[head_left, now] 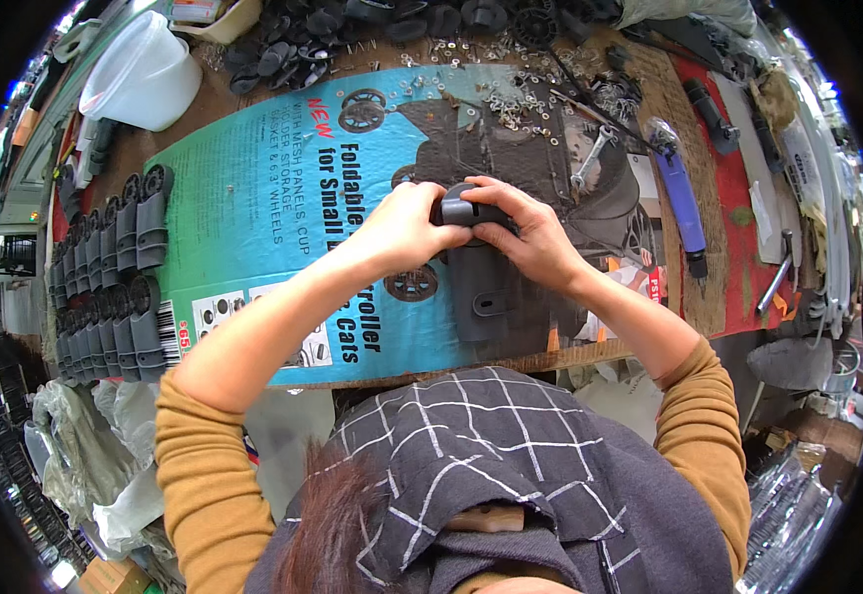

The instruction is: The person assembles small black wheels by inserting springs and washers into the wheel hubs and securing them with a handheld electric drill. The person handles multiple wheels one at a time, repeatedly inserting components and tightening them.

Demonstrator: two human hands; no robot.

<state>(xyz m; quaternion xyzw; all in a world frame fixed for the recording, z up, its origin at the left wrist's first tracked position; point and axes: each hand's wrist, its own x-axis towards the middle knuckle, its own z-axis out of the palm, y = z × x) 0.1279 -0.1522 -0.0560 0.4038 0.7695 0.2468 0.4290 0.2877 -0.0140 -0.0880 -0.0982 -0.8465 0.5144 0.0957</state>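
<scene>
Both hands meet over the middle of the bench on a dark grey plastic wheel bracket (479, 287). Its long flat body with a small slot points toward me, and its rounded far end (464, 206) is between my fingers. My left hand (404, 226) grips that end from the left, thumb and fingers closed. From the right, my right hand (538, 243) curls its fingers over the top, with the thumb on the near side. My fingers hide part of the rounded end.
Rows of similar dark wheel brackets (140, 223) stand at the left on a printed cardboard sheet (243, 198). A white bucket (144, 74) is behind them. Loose washers (511, 104) and black wheels (293, 45) lie at the back. Rightward are a wrench (593, 158) and a blue-handled tool (682, 198).
</scene>
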